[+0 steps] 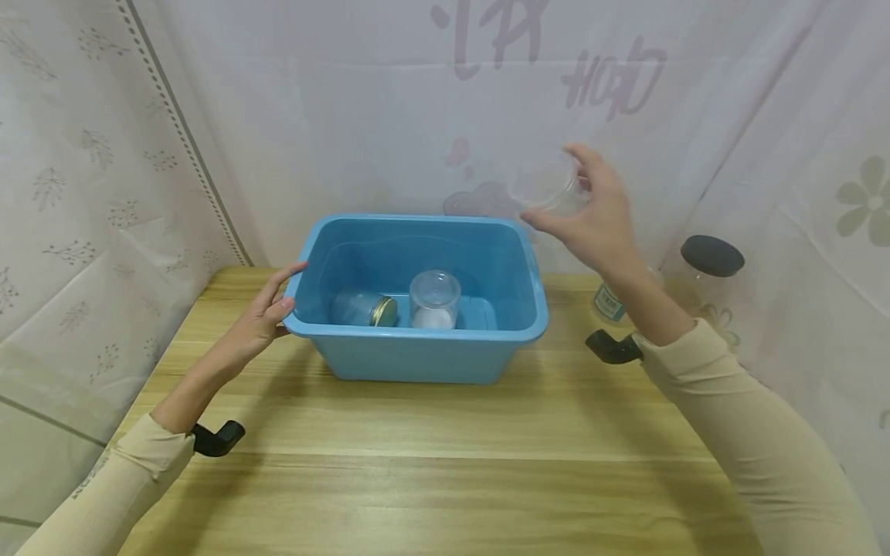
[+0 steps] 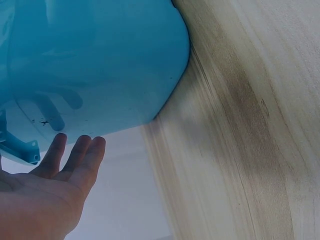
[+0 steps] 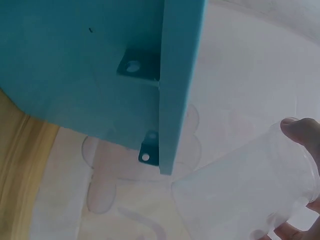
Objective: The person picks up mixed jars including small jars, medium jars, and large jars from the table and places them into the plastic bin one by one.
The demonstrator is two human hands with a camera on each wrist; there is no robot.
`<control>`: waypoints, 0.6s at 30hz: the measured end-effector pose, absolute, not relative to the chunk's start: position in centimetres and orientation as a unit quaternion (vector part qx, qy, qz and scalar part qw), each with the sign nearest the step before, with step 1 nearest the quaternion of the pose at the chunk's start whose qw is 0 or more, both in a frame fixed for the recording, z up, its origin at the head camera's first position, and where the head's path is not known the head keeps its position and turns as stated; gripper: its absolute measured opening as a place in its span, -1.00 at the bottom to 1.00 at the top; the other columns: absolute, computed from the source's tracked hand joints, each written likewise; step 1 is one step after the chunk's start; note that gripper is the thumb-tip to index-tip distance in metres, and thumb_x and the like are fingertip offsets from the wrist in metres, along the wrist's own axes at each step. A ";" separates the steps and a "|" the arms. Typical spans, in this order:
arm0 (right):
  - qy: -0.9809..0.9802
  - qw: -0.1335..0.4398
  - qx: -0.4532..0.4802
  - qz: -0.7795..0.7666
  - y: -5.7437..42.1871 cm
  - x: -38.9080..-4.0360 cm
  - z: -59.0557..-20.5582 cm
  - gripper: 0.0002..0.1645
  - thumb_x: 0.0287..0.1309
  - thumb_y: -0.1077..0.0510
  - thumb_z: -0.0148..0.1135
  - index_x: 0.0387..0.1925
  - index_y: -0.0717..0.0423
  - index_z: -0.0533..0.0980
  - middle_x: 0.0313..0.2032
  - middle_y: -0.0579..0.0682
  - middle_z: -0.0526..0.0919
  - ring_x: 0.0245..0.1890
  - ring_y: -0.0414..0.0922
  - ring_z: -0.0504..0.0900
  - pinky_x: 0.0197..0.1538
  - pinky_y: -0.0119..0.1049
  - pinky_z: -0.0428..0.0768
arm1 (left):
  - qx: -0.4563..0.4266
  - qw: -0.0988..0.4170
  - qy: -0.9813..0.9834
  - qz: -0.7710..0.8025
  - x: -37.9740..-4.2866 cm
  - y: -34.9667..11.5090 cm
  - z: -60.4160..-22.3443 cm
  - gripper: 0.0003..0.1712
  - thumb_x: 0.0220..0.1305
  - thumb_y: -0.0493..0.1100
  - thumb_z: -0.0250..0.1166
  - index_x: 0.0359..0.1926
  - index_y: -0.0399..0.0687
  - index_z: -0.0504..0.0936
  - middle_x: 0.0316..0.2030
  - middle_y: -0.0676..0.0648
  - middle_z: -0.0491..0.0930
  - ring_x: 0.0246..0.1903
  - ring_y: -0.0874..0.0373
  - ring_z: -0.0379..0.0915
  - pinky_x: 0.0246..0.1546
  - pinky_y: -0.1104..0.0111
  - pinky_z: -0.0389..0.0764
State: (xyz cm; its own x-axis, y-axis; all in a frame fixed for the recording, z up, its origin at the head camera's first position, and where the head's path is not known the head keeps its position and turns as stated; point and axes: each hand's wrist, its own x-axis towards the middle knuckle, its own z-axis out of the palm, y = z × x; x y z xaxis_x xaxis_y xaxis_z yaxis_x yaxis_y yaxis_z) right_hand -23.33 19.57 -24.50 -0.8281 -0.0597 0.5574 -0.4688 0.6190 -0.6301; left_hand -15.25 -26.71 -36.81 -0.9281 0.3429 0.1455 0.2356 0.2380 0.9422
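Observation:
A blue plastic tub stands on the wooden table, and my left hand grips its left rim. In the left wrist view several fingers extend below the rim, beside the tub's outer wall. Above the tub's back right corner, my right hand holds a clear plastic cup with thumb and fingers around its wide end. The cup is tilted, its narrower end toward the tub. Inside the tub, a glass jar with a gold lid lies on its side, next to a clear container with white at its bottom.
Right of the tub stand a clear jar with a black lid and a small labelled jar, partly behind my right forearm. A printed white curtain hangs behind the table. Black camera mounts are on both wrists.

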 end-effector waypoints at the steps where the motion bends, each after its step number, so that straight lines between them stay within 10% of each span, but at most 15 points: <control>1: -0.867 0.250 0.157 0.403 19.4 -23.3 -24.5 0.11 -0.15 0.06 0.71 0.45 -0.02 0.35 0.34 -0.09 0.42 0.25 -0.01 0.38 0.24 -0.12 0.37 | 0.184 0.046 0.785 0.590 -15.2 -26.7 -36.8 -0.38 0.67 -0.02 -0.16 0.62 0.15 -0.06 -0.02 -0.43 0.42 0.00 -0.02 0.47 -0.03 0.33 0.55; 18: -0.904 0.242 0.185 0.300 16.7 -22.9 -24.2 0.08 -0.07 -0.04 0.64 0.47 -0.03 0.33 0.26 0.07 0.47 0.23 0.04 0.36 0.20 0.09 0.35 | 0.184 0.038 0.788 0.586 -15.2 -26.6 -36.9 -0.38 0.67 -0.03 -0.16 0.62 0.16 -0.04 0.08 -0.47 0.40 0.05 -0.04 0.47 -0.01 0.31 0.55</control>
